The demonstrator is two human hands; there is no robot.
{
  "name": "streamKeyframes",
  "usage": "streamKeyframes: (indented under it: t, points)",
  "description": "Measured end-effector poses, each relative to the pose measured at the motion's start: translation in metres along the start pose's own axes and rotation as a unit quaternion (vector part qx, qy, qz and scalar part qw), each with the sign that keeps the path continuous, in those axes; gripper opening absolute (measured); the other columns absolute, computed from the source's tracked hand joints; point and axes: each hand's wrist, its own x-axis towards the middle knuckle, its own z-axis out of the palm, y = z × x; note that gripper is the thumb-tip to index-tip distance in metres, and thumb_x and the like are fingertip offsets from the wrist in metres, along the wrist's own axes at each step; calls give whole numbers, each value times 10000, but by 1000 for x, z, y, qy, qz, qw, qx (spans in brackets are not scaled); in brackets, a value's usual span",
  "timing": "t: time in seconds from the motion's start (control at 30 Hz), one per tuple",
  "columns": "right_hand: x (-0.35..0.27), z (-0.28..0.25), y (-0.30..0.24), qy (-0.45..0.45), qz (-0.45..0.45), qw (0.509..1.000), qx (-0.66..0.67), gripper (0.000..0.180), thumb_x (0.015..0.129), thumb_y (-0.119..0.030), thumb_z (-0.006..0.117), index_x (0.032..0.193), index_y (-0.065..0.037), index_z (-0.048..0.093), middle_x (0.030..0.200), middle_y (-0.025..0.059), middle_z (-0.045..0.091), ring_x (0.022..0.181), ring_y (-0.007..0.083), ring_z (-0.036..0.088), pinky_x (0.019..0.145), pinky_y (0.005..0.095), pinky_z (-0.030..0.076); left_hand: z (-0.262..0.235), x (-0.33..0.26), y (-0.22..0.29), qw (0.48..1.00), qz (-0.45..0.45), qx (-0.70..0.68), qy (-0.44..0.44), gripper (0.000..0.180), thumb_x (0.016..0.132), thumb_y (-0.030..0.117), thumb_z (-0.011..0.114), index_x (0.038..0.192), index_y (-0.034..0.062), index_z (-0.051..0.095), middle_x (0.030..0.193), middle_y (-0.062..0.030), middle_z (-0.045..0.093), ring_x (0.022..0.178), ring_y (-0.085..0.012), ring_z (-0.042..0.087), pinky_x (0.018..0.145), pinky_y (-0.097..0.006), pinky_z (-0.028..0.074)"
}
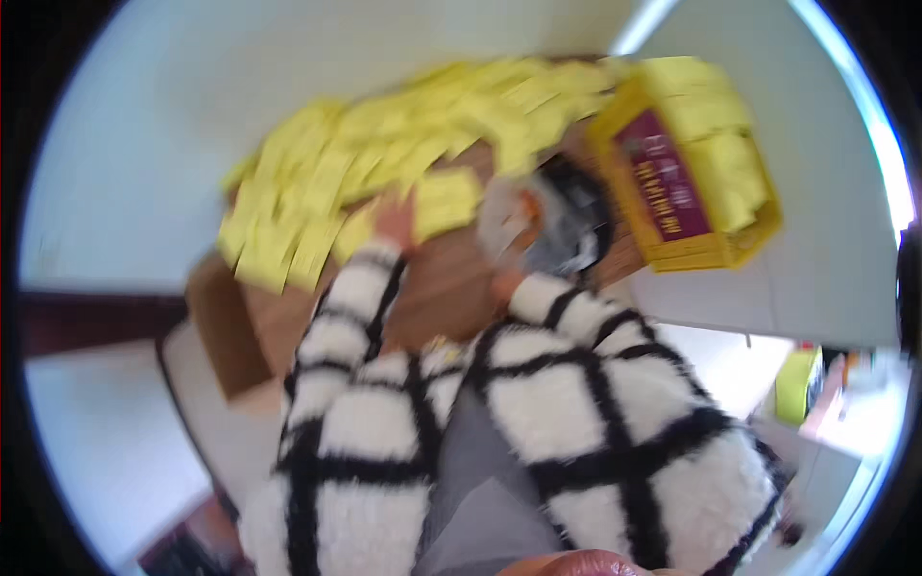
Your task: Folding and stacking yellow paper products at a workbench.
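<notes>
Yellow packets (312, 173): thin, flat, rectangular. Many, overlapping, lying at mixed angles in a broad arc from left of frame to top centre. A few nearer ones, just left of centre, lie flat at the arc's lower edge. Plastic bag (569, 226): right of centre, crumpled, grey-white and black, orange showing at its left. Blurred; contents unclear.

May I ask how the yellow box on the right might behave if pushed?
The yellow box would probably slide, not roll, given its flat sides. Its straight edges suggest it is fairly stiff. The yellow packets piled inside may add weight.
</notes>
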Motion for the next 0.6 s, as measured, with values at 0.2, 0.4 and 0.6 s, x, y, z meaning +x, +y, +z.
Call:
streamKeyframes:
  t: [0.2, 0.4, 0.6]
  points:
    - [-61, -23, 124, 30, 41, 996, 75, 319, 616, -362, 786, 765, -84, 736, 824, 169, 688, 798, 331, 660, 741, 445, 525, -95, 87, 139, 981, -44, -3, -190, 1403, 459, 529, 881, 1507, 192, 11, 1569, -139, 48, 1417, -393, 129, 1105, -574, 215]
    - [-90, -31, 120, 30, 52, 989, 136, 317, 617, -359, 786, 765, -83, 735, 824, 170, 687, 800, 332, 659, 744, 445, 524, -86, 77, 141, 995, -1, -30, -94, 1085, 607, 358, 818, 1474, 145, 201, 1466, -197, 290, 1242, -409, 409, 1004, -512, 370]
    - [-117, -21, 130, 28, 79, 986, 145, 316, 618, -357, 785, 766, -82, 735, 824, 172, 687, 801, 334, 659, 747, 445, 523, -49, 70, 124, 992, 85, -73, 65, 517, 792, 171, 621, 1280, 78, 479, 1129, -220, 600, 930, -379, 618, 769, -440, 505]
